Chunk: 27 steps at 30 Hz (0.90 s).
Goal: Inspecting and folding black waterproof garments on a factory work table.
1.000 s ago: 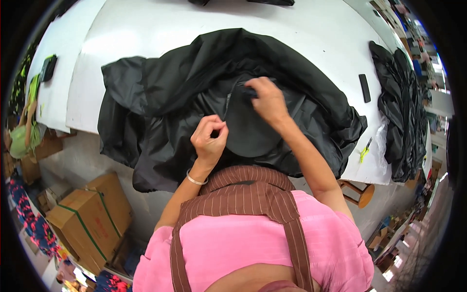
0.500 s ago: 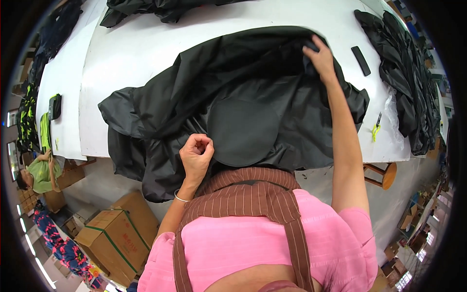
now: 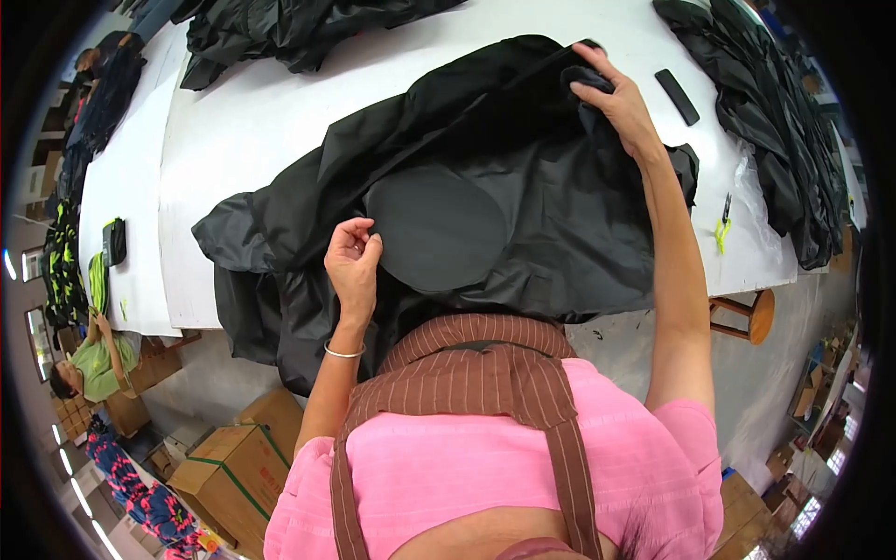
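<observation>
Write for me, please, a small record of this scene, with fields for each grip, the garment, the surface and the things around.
Left grip: fingers curled, beside the left edge of the round panel; holding anything is unclear
Right grip: at the upper right of the cloth, with a dark blue piece
Garment: black, rumpled, overhanging the near edge
Surface: white table
Right side: black bar, yellow-handled snips, clear plastic
Far side: black heap

On the white table [image 3: 238,140], at right, a flat black bar [image 3: 677,97]; nearer the front edge, yellow-handled scissors [image 3: 722,236] just beside clear plastic [image 3: 752,201]. At lower left, a green-strapped cardboard box [image 3: 233,481]; at right, a wooden stool [image 3: 762,317].
</observation>
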{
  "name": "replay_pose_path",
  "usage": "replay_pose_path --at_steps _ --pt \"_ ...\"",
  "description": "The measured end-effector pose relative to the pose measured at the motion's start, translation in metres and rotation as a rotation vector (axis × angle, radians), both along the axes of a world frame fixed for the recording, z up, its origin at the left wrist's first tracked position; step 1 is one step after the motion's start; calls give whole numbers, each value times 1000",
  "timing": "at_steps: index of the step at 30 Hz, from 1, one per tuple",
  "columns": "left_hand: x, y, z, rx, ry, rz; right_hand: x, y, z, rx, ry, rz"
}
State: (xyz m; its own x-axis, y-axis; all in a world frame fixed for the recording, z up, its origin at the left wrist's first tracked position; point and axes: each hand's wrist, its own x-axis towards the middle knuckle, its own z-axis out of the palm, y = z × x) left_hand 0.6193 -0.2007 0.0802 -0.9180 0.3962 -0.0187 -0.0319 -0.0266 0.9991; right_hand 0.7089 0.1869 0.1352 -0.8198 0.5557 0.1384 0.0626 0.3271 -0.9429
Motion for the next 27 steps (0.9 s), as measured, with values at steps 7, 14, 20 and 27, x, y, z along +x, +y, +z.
replay_pose_path --at_steps 7,14,20,27 --pt "-33 13 -10 -123 -18 -31 18 0 21 -121 -22 8" --pt "-28 10 -18 -568 166 -41 40 -90 -38 -104 -254 326" --pt "-38 12 -48 -548 167 -60 23 -113 -114 349 -262 126" --pt "-46 13 -53 -468 124 -34 49 -61 -65 116 -113 -7"
